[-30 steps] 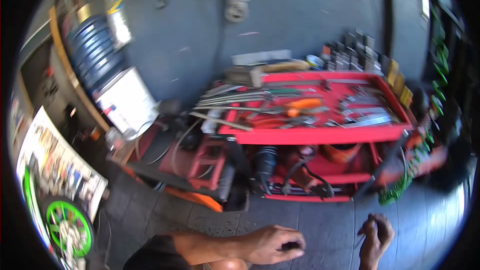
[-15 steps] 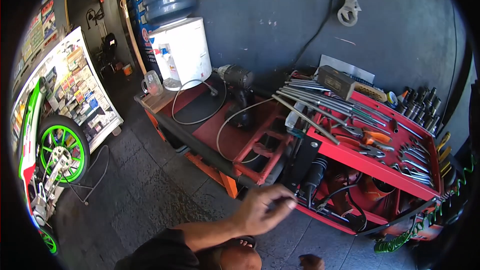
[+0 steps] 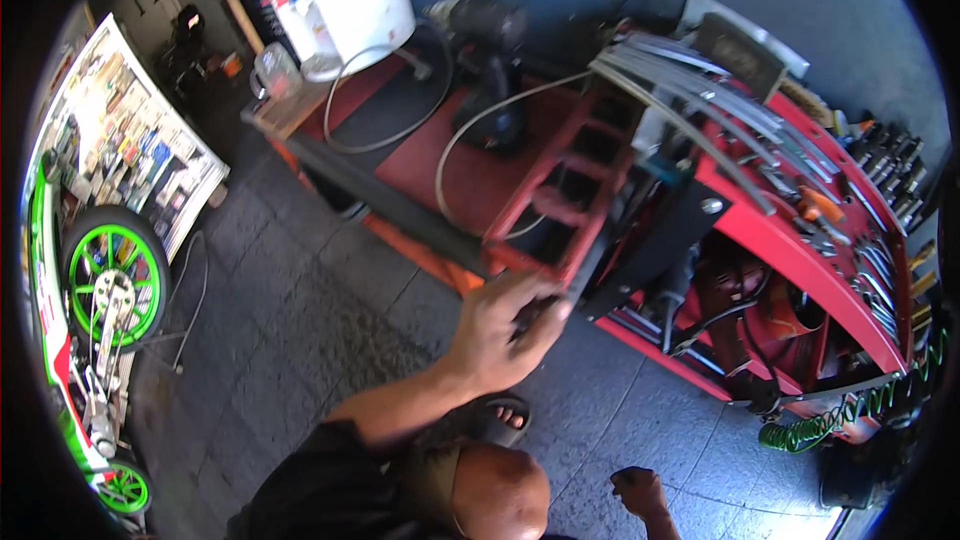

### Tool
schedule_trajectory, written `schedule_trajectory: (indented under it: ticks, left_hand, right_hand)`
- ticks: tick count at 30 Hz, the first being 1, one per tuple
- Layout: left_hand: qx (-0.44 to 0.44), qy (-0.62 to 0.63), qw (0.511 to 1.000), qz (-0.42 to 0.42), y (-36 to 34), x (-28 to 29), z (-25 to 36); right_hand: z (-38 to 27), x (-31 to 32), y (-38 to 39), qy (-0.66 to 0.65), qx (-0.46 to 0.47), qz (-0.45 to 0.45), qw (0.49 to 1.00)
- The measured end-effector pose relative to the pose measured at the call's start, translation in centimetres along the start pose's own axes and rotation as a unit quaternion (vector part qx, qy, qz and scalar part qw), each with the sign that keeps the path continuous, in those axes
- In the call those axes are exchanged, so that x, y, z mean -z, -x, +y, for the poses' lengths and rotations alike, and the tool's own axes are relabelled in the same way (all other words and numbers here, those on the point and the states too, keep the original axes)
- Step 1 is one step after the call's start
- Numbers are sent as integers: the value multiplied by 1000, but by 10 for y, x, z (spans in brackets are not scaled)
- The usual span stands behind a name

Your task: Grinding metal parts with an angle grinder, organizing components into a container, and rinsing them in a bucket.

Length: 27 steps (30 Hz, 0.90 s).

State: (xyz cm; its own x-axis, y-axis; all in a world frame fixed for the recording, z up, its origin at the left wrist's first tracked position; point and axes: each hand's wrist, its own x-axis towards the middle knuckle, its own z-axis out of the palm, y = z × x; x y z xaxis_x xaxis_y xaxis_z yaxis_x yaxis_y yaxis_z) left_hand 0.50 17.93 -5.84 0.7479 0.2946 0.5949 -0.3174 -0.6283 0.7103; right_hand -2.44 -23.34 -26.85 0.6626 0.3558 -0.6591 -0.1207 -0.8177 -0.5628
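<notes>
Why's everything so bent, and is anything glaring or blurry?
Head view: fisheye curves the red tool tray's front edge; head view: glare whitens part of the display board and brightens the floor at lower right; head view: the power tool looks soft.

Floor (image 3: 290,340) is open; bench (image 3: 405,175) and cart (image 3: 820,278) block ahead.

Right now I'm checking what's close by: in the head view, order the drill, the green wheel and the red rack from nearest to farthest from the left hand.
1. Red rack: just beyond the left hand.
2. Drill: farther back, left of the rack.
3. Green wheel: far left.
</notes>
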Motion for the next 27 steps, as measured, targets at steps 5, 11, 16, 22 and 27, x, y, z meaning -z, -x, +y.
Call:
schedule_trajectory:
  ticks: [5,11,16,22,27]
  left_hand:
    - [14,57,998,10,-36,6,-15]
    - [-22,-10,1000,3,-92,4,-39]
    - [-27,-25,999,2,-96,6,-52]
    - [66,-33,996,41,-82,29,-67]
    - [67,-57,990,106,-93,49,-85]
  right_hand:
    - [11,-11,16,60,-3,-30,998]
    - [45,-12,18,51,151,13,987]
    - [43,-7,15,99,229,31,968]
    - [40,-9,14,8,92,2,996]
    - [50,-13,5,173,318,69,930]
